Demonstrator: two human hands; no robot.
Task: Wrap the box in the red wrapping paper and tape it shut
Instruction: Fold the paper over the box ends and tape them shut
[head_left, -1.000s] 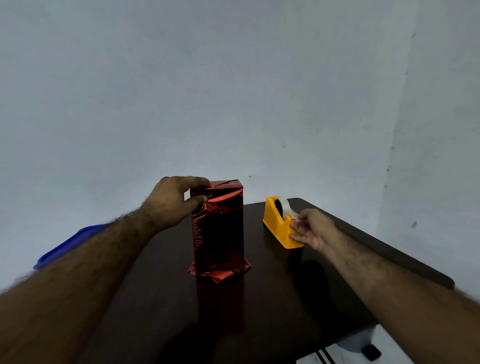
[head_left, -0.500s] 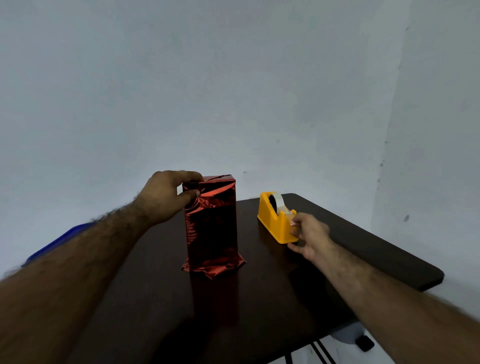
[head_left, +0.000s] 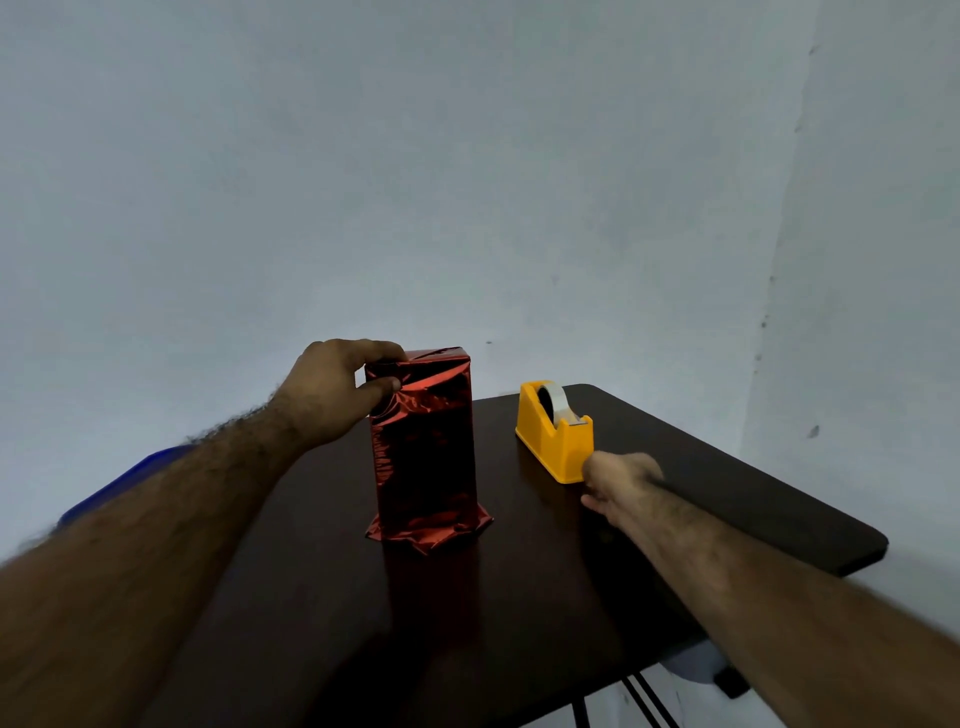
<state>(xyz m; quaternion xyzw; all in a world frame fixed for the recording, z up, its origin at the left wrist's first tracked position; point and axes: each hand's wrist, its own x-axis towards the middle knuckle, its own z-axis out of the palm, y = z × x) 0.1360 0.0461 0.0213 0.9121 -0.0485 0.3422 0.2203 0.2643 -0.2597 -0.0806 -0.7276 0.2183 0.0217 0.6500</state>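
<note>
Box: box (head_left: 423, 447) in red wrapping paper stands upright mid-frame on the dark worktop (head_left: 727, 499).
Left hand: left hand (head_left: 332, 395) grips its upper left corner, thumb on the front face.
Right hand: right hand (head_left: 621, 480) is right of the box, at the near end of the yellow tape dispenser (head_left: 553, 436); grip cannot be told.

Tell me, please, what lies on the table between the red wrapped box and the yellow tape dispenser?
Nothing: in the head view, only bare dark table separates the red wrapped box from the yellow tape dispenser.
</note>
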